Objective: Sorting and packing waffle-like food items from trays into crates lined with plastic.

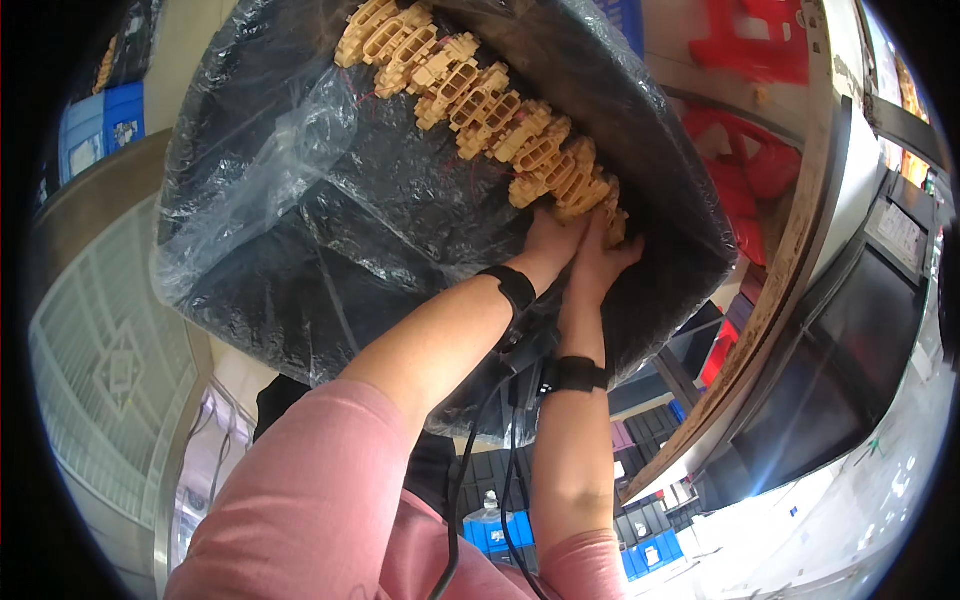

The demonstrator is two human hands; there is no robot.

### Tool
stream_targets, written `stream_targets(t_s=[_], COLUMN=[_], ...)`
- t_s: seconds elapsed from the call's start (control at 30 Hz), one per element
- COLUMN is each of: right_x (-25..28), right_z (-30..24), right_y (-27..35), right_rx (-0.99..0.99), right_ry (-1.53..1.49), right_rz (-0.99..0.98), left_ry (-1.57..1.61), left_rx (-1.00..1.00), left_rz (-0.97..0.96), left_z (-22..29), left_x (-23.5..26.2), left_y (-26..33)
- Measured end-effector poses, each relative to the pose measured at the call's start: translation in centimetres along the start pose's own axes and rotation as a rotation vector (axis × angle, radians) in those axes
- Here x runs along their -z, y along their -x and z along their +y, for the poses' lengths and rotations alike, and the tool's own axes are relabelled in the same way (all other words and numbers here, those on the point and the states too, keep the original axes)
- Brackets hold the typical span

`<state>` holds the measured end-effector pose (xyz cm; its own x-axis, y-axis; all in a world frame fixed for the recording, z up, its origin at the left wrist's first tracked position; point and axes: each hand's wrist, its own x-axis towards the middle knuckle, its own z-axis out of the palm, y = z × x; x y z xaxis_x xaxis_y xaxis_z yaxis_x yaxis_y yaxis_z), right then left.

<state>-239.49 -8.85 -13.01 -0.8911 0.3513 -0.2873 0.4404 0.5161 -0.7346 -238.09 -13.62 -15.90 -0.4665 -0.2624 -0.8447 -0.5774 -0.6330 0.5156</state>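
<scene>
A row of tan plastic housings (485,110), moulded with slots and open frames, runs slantwise across a large container lined with clear plastic film (300,230). Both my arms reach down into this container. At the row's near right end, my left hand (553,242) is closed against the underside of the last housings, its fingertips hidden by them. Close beside it, my right hand (604,262) grips the end housing (617,222), its thumb out to the right and its other fingers partly covered. Thin reddish wires show beside some pieces.
Black bands with cables circle both my wrists. A wooden-edged bench with a dark screen (830,350) stands on the right. Red plastic bins (745,170) lie beyond the container. To the left is a pale ribbed panel (115,370), with blue boxes (100,130) above it.
</scene>
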Motion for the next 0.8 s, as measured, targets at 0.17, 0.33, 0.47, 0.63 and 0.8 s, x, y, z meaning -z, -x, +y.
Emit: stream_targets(t_s=[0.17,0.33,0.47,0.63,0.8], right_x=[1.0,1.5,2.4,2.3,3.3], right_z=[-0.8,-0.9,-1.3,-2.4,-1.5], right_y=[0.7,-0.9,-1.2,-0.2,2.0], right_rx=[-0.085,-0.083,0.011,0.016,0.166], right_ry=[0.008,-0.039,-0.104,-0.008,0.033], right_rz=[-0.096,-0.150,-0.200,-0.152,-0.176], left_ry=[-0.015,-0.010,-0.055,-0.001,0.062], left_rx=[-0.059,-0.099,-0.088,-0.086,-0.090], left_rz=[-0.050,-0.053,-0.026,-0.009,-0.084], left_z=[0.4,0.0,0.7,0.2,-0.2], left_x=[-0.4,-0.4,0.0,0.5,1.6], left_y=[-0.6,-1.4,-1.0,-1.2,1.1])
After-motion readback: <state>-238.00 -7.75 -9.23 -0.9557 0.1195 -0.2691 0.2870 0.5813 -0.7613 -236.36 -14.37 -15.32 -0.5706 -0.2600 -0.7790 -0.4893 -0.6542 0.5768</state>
